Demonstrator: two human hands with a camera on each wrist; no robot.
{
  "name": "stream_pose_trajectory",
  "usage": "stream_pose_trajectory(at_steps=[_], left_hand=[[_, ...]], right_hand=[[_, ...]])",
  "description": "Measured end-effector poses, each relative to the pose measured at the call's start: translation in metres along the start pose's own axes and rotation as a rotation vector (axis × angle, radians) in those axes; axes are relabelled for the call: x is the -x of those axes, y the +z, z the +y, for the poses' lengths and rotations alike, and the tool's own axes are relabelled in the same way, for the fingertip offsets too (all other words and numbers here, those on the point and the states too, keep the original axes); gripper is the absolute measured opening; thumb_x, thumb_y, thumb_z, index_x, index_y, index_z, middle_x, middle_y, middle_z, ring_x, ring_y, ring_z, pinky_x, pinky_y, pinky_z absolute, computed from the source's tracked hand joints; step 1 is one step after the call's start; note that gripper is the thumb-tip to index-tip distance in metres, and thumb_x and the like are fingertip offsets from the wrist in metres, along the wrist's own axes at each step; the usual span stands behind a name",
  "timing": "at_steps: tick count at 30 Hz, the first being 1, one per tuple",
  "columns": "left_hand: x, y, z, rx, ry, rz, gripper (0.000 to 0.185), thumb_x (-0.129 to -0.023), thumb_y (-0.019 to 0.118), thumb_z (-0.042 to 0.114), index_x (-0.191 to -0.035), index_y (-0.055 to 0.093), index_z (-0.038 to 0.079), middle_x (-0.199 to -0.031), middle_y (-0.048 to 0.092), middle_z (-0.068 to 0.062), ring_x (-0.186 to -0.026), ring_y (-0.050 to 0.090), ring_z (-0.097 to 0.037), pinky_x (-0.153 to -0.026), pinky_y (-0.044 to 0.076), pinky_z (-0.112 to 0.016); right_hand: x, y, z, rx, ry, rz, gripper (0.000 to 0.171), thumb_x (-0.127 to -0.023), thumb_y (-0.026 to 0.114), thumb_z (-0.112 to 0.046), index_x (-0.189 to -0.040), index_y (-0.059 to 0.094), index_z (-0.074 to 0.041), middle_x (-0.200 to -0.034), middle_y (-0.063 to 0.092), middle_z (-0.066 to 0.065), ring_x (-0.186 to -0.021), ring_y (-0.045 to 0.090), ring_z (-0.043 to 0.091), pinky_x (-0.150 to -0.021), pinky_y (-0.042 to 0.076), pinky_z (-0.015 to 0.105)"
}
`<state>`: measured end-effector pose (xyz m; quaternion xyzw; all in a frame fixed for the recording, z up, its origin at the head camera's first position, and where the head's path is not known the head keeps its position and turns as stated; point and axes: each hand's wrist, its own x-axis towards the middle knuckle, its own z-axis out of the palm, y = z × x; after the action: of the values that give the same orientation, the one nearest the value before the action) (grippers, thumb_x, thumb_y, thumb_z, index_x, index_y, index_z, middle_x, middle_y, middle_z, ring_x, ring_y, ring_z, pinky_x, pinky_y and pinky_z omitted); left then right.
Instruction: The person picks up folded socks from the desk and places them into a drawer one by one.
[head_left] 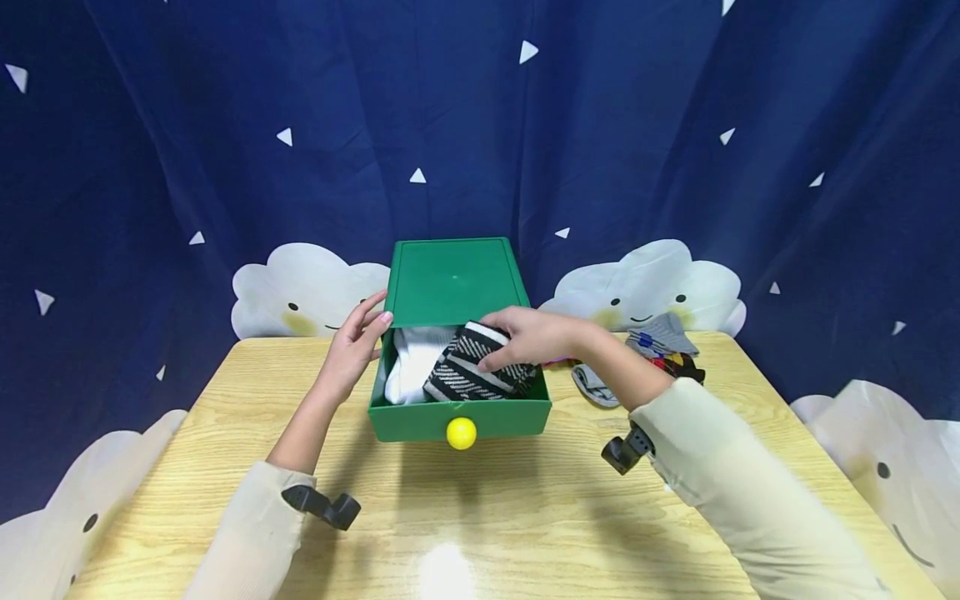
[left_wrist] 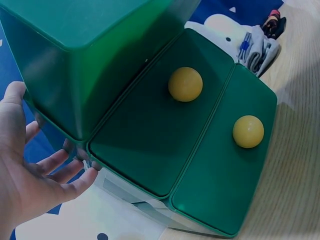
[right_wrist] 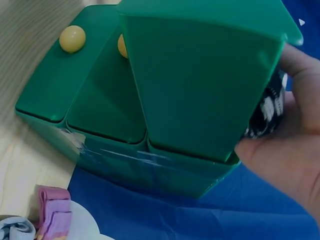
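Note:
A green cabinet (head_left: 453,283) stands on the wooden table with its top drawer (head_left: 420,421) pulled out toward me; the drawer has a yellow knob (head_left: 461,433). Inside lie a white sock (head_left: 411,367) and a black-and-white striped sock (head_left: 461,377). My right hand (head_left: 528,333) reaches over the drawer's right wall and grips the striped sock (right_wrist: 267,112). My left hand (head_left: 356,337) is open, its straight fingers touching the cabinet's left front corner beside the drawer (left_wrist: 85,65). The left wrist view shows two lower drawers closed, each with its own knob (left_wrist: 185,84).
A heap of mixed socks (head_left: 663,343) and a grey sock (head_left: 592,385) lie on the table right of the cabinet. Folded pink socks (right_wrist: 52,210) sit by its right rear. A blue curtain with cloud shapes (head_left: 300,287) hangs close behind.

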<state>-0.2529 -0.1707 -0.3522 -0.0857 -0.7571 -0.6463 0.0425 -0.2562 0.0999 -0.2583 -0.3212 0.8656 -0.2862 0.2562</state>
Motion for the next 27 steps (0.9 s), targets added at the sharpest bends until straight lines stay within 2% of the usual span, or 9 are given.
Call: stream_pose_trajectory(at_steps=[2,5,7,9,16,21,27], left_hand=[[0.000,-0.001,-0.001,-0.002,-0.002,-0.001,0.053,-0.097,0.047,0.036,-0.146,0.033,0.023,-0.143,0.037,-0.018,-0.128,0.042,-0.036,-0.099,0.039,-0.058],[-0.001,-0.002,-0.002,-0.006,-0.006,-0.002,0.053,-0.097,0.046,0.037,-0.146,0.033,0.024,-0.143,0.037,-0.018,-0.128,0.042,-0.035,-0.100,0.039,-0.059],[-0.001,-0.002,-0.003,-0.008,-0.006,0.000,0.053,-0.097,0.046,0.037,-0.146,0.033,0.024,-0.143,0.037,-0.018,-0.129,0.041,-0.035,-0.100,0.038,-0.059],[-0.001,-0.003,-0.003,-0.007,-0.005,0.000,0.053,-0.097,0.046,0.037,-0.146,0.033,0.024,-0.143,0.037,-0.018,-0.128,0.042,-0.035,-0.100,0.039,-0.058],[0.001,-0.001,-0.002,0.001,-0.001,0.000,0.053,-0.097,0.046,0.036,-0.146,0.032,0.022,-0.143,0.037,-0.019,-0.127,0.043,-0.036,-0.099,0.040,-0.058],[0.001,0.000,-0.003,0.002,0.007,-0.001,0.052,-0.097,0.045,0.034,-0.146,0.033,0.022,-0.142,0.037,-0.020,-0.128,0.042,-0.036,-0.099,0.040,-0.058],[-0.001,0.000,-0.002,-0.006,0.008,0.001,0.052,-0.097,0.046,0.035,-0.146,0.033,0.022,-0.143,0.037,-0.020,-0.129,0.041,-0.036,-0.099,0.039,-0.058]], right_hand=[[-0.003,0.002,-0.002,0.037,0.011,0.001,0.027,-0.085,0.066,-0.023,-0.109,0.058,-0.013,-0.089,0.063,0.001,-0.064,0.054,0.011,-0.053,0.044,0.025],[-0.009,0.006,-0.005,0.130,0.026,0.015,0.025,-0.087,0.064,-0.022,-0.108,0.058,-0.011,-0.090,0.061,0.001,-0.071,0.054,0.012,-0.061,0.046,0.025],[-0.012,0.009,-0.007,0.187,0.028,0.029,0.025,-0.087,0.064,-0.021,-0.108,0.058,-0.009,-0.092,0.061,0.002,-0.080,0.054,0.012,-0.072,0.046,0.025],[-0.015,0.012,-0.009,0.237,0.044,0.054,0.025,-0.087,0.064,-0.021,-0.107,0.058,-0.008,-0.092,0.061,0.001,-0.084,0.054,0.014,-0.076,0.045,0.026],[-0.008,0.018,-0.010,0.402,0.073,0.223,0.033,-0.080,0.072,-0.031,-0.099,0.063,-0.006,-0.085,0.062,0.003,-0.079,0.054,0.018,-0.071,0.044,0.028],[0.003,0.019,-0.011,0.418,0.043,0.320,0.036,-0.078,0.075,-0.032,-0.101,0.065,-0.007,-0.086,0.065,0.002,-0.076,0.056,0.017,-0.068,0.045,0.027],[0.014,0.018,-0.012,0.464,-0.032,0.477,0.033,-0.078,0.075,-0.027,-0.103,0.068,-0.007,-0.087,0.068,0.004,-0.079,0.060,0.017,-0.073,0.049,0.032]])
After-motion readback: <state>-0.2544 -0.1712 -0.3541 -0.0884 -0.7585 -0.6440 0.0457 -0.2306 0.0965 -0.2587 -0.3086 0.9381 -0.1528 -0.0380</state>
